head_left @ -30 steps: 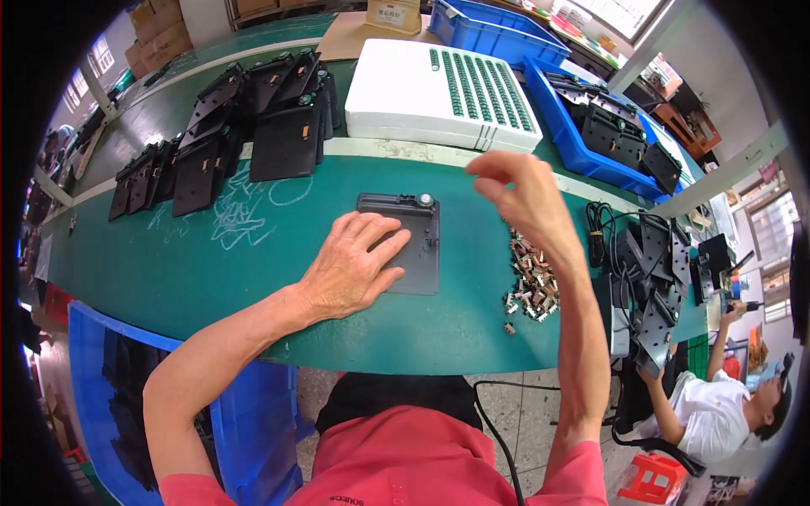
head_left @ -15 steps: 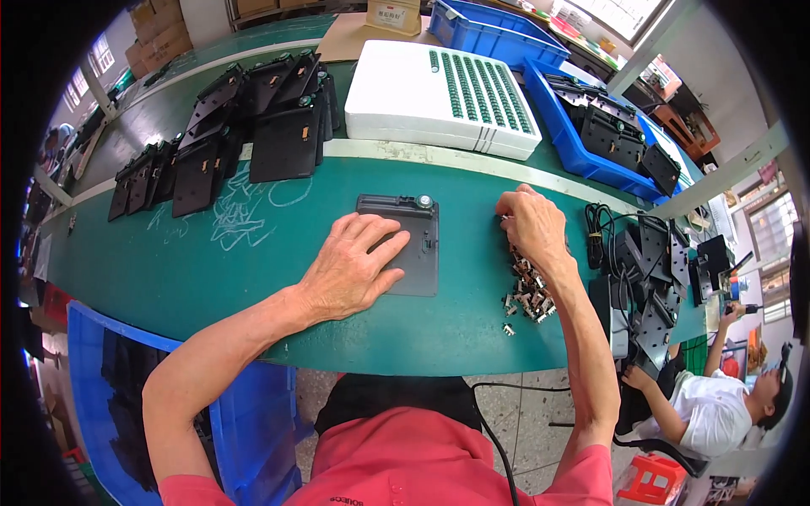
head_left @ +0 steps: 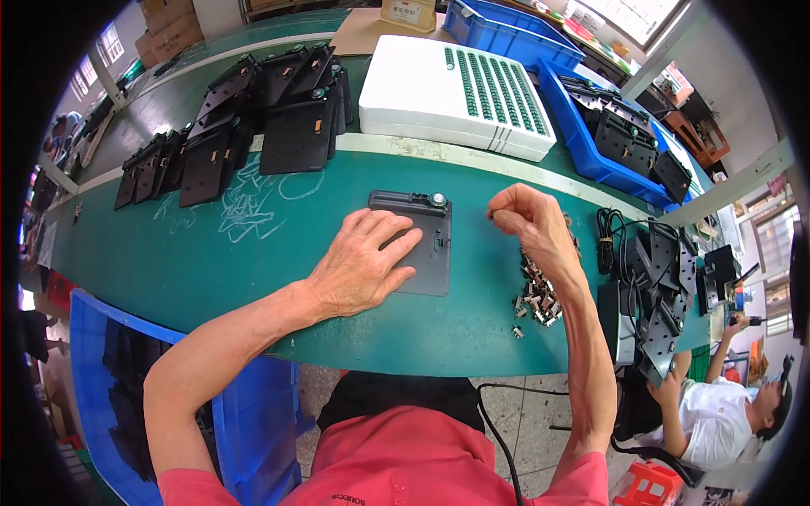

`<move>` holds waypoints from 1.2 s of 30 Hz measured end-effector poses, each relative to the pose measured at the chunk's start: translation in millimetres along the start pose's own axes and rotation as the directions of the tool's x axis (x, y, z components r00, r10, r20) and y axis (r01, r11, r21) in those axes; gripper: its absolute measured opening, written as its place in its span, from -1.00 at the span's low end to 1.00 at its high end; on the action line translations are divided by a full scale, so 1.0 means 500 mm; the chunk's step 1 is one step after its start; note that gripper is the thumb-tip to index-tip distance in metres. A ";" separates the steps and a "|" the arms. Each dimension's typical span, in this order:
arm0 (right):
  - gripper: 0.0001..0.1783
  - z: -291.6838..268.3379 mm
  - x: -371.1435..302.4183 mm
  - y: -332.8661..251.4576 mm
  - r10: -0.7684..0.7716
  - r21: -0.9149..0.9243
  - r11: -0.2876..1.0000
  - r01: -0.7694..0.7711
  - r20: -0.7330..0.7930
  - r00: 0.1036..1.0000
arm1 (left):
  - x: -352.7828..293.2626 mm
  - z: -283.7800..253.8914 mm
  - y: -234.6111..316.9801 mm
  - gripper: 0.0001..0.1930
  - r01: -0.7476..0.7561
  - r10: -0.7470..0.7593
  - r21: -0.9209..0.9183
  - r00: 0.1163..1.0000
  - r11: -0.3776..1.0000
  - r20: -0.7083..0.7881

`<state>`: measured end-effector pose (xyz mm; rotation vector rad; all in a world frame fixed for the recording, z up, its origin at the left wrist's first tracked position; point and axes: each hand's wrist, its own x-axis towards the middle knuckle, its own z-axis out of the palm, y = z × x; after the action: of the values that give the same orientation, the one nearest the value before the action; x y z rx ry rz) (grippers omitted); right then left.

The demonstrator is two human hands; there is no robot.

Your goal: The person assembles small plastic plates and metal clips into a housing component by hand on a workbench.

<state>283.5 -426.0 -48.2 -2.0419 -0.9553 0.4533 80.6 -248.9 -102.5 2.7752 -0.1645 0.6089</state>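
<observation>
A flat black plastic panel (head_left: pixel 430 261) lies on the green table in front of me. It has a round silver-green piece at its top right corner and a small slot on its right side. My left hand (head_left: pixel 363 257) rests on the panel's left part with its fingers spread. To the right of the panel, my right hand (head_left: pixel 531 221) is raised above the table, thumb and forefinger pinched on a small dark part that barely shows. Below that hand lies a pile of small metal-and-brown parts (head_left: pixel 540 295), partly hidden by my right wrist.
Similar black panels (head_left: pixel 295 148) lean in stacks at the back left. A white foam tray (head_left: pixel 413 93) holds rows of small green pieces. Blue bins stand at the back right (head_left: pixel 582 160) and lower left (head_left: pixel 253 413). Black cables (head_left: pixel 609 240) and more panels lie right, near a co-worker (head_left: pixel 717 413).
My right hand has lifted off the pile of small parts and turned toward the panel, fingertips now pinched in view. My left hand stays on the panel. The whole view has shifted slightly.
</observation>
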 end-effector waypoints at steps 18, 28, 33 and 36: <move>-0.78 0.072 -0.055 -0.030 -0.007 0.390 0.918 -0.073 0.200 0.980 | -0.001 0.004 -0.003 -0.50 -0.009 0.009 -0.003 1.000 1.000 -0.002; -0.76 0.085 -0.054 -0.026 0.026 0.333 0.941 -0.068 0.131 0.991 | -0.001 0.004 -0.003 -0.51 -0.004 0.004 -0.019 1.000 1.000 0.002; -0.78 0.083 -0.055 -0.026 0.041 0.350 0.933 -0.087 0.137 0.990 | -0.001 0.008 -0.004 -0.54 -0.025 0.026 0.014 0.998 1.000 -0.055; -0.78 0.065 -0.055 -0.016 0.027 0.205 0.977 -0.055 0.137 0.990 | -0.003 0.008 -0.005 -0.54 -0.022 0.023 0.017 0.998 1.000 -0.056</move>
<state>242.2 -426.7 -61.8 -1.8621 -0.9054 0.6913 81.3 -248.0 -107.1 2.7722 -0.1801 0.6966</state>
